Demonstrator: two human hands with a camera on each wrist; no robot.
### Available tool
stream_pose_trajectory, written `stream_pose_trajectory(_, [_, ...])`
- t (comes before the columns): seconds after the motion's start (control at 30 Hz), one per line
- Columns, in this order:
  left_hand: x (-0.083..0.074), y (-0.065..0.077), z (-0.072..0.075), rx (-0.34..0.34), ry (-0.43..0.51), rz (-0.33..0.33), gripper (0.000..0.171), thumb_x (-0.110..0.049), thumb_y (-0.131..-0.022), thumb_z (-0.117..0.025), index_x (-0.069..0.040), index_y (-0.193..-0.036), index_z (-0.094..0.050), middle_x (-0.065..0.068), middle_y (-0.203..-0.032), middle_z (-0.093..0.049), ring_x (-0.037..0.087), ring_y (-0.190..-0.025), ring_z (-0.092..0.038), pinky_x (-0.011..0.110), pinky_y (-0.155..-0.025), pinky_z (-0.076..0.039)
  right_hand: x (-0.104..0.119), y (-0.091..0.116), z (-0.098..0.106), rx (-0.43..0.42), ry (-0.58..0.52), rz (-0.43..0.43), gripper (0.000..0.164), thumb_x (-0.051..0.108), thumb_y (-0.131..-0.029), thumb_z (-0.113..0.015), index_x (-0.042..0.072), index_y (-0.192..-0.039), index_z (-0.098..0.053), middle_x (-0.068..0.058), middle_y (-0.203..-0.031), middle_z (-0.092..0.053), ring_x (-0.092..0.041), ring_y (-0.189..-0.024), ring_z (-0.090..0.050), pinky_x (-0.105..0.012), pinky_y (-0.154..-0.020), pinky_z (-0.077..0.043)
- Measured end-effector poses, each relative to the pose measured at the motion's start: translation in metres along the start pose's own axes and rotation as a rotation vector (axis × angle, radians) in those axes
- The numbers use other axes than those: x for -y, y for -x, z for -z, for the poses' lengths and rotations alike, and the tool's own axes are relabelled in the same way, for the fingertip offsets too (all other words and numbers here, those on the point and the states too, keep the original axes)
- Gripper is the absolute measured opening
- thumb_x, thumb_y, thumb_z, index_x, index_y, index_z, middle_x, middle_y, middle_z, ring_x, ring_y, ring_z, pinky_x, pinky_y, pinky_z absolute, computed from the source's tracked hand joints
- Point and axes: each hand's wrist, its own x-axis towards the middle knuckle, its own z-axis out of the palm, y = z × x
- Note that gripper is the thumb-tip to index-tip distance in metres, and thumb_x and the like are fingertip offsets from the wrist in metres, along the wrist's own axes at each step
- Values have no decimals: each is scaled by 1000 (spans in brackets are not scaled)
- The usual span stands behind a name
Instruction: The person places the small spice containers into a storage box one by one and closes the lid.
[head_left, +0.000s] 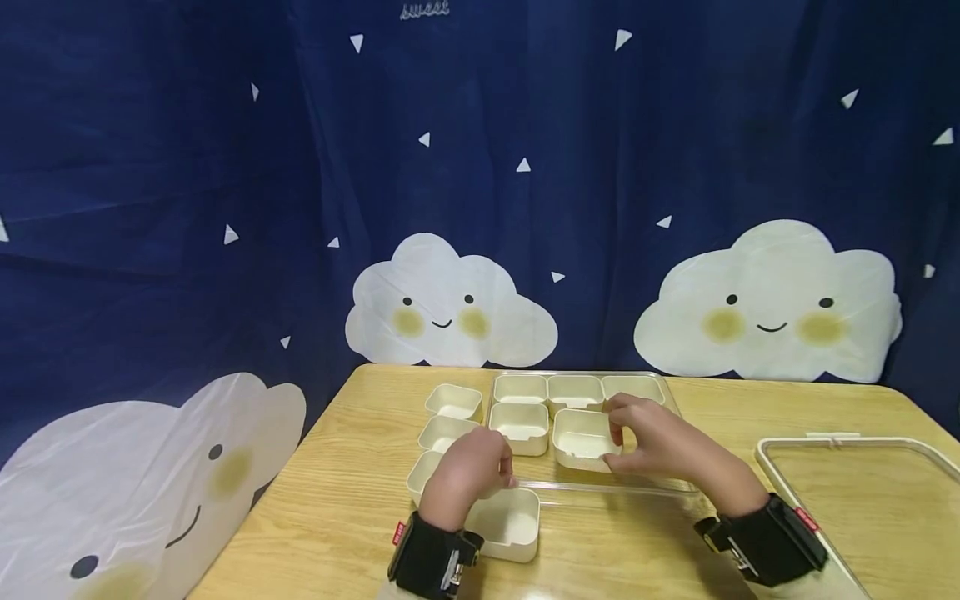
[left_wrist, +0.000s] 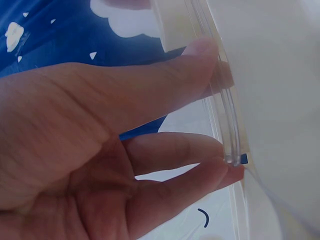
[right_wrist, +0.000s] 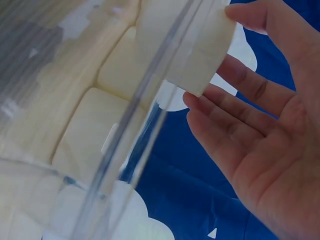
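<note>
Right grip (head_left: 652, 440) in the head view clamps a cream box (head_left: 583, 432) over the clear tray (head_left: 607, 487), other boxes (head_left: 519, 423) close behind and left; a strip of desk (head_left: 720, 412) separates tray from framed panel (head_left: 877, 439). Left wrist: left grip (left_wrist: 92, 132), thumb and fingers apart, at the tray's edge. Right wrist: right grip pinches the box's side

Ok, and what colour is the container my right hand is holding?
The container is plain cream, seen best in the head view.

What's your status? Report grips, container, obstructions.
Right grip pinches pale container by its right side. Left grip near front rim of tray, contact unclear. Another container sits before tray, apart from held one.
</note>
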Motion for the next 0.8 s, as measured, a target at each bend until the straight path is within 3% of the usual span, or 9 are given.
stream_pose_trajectory(0.1, [0,0,-2,9,12,4,28,-18,-79,-88,-16,-61,-67,-8,-68,-59,8,-66,-52,23,-63,-46,-3,-2,-3,35,-11,-22,30,17,-70,-84,18,-65,-55,-10,-105,-69,-26,-92,-66,-36,-74,-52])
stream_pose_trajectory(0.3, [0,0,-1,0,6,-5,28,-18,-79,-88,-16,-61,-66,-8,-68,-59,8,-66,-52,23,-63,-46,-6,-3,-12,38,-57,-21,28,12,-68,-80,15,-64,-53,3,-87,-58,-9,-71,-47,-25,-63,-41])
stream_pose_trajectory(0.43, [0,-2,-1,-1,4,-12,27,-18,-78,-88,-16,-61,-67,-8,-68,-59,8,-67,-53,24,-64,-46,-6,-3,-15,31,-60,-22,26,9,-68,-79,14,-64,-53,5,-81,-51,-6,-67,-42,-24,-61,-39])
stream_pose_trajectory(0.7, [1,-3,-1,5,0,-11,26,-18,-78,-89,-16,-62,-68,-8,-69,-59,8,-67,-53,24,-64,-47,-8,-4,-22,40,-36,6,25,7,-74,-77,13,-66,-54,1,-84,-52,-9,-69,-44,-26,-63,-41])
stream_pose_trajectory(0.8, [0,-2,0,4,6,-8,26,-17,-78,-88,-16,-62,-67,-7,-69,-59,8,-66,-53,25,-64,-46,-7,-3,-24,41,-3,4,25,4,-76,-76,13,-67,-54,-11,-96,-64,-22,-81,-63,-33,-70,-51])
